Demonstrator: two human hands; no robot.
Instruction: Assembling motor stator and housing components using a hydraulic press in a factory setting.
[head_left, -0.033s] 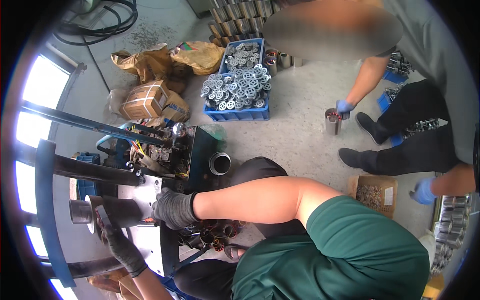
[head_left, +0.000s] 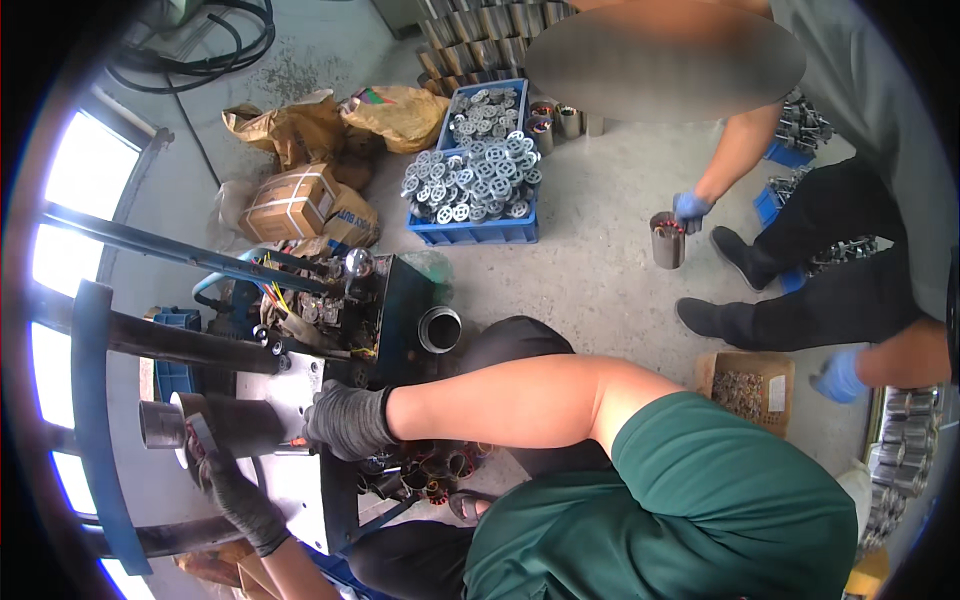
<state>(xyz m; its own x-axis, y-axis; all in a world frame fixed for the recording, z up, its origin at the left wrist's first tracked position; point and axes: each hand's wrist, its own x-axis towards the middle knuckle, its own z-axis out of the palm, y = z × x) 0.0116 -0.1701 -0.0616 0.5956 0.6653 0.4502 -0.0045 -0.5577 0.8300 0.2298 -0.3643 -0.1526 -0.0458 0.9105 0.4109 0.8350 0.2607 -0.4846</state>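
Observation:
My left hand (head_left: 238, 500), in a dark grey glove, reaches up to the press-like machine. Its fingers close on a narrow flat bar (head_left: 202, 436), which lies against the light ring (head_left: 184, 428) around the horizontal metal cylinder (head_left: 240, 424). My right hand (head_left: 345, 418), gloved too, is closed at the edge of the pale metal plate (head_left: 300, 500). A small orange-red tip (head_left: 298, 442) shows beside its fingers; what the fingers hold is hidden.
Blue crates (head_left: 472, 232) hold grey metal end caps. A metal tube (head_left: 440, 329) stands by the machine. Across the floor, a co-worker's blue-gloved hand (head_left: 691, 208) grips a wire-filled motor housing (head_left: 668, 246). A box of small parts (head_left: 745, 385) sits near the co-worker's other hand.
My left hand and the flat bar have shifted very slightly. The co-worker's free hand has moved a little to the left. My right hand stays in place.

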